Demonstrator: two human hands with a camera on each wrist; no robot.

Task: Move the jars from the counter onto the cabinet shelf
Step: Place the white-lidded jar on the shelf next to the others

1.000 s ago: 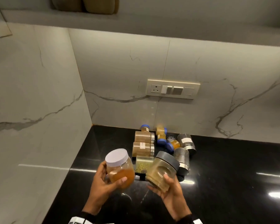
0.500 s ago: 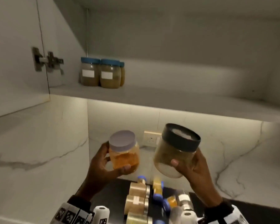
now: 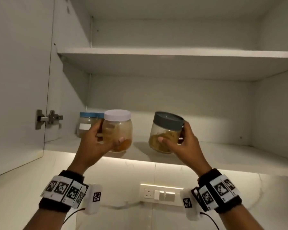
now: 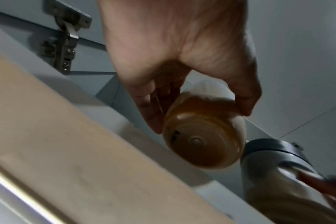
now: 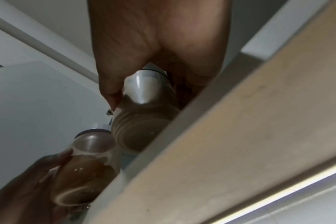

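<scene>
My left hand grips a clear jar with a white lid, orange contents low inside, held above the front of the lower cabinet shelf. My right hand grips a clear jar with a dark grey lid, tilted slightly left, over the same shelf. In the left wrist view my fingers wrap the white-lidded jar, with the grey-lidded jar beside it. Seen from the right wrist, my thumb presses the grey-lidded jar. Whether either jar touches the shelf I cannot tell.
Blue-lidded jars stand at the shelf's back left, behind my left hand. The open cabinet door with its hinge is at left. An upper shelf spans above. A wall socket plate sits below the cabinet.
Both hands have lifted their jars from above the counter up to the lower shelf. My view has tilted up, so the counter jars are out of sight.
</scene>
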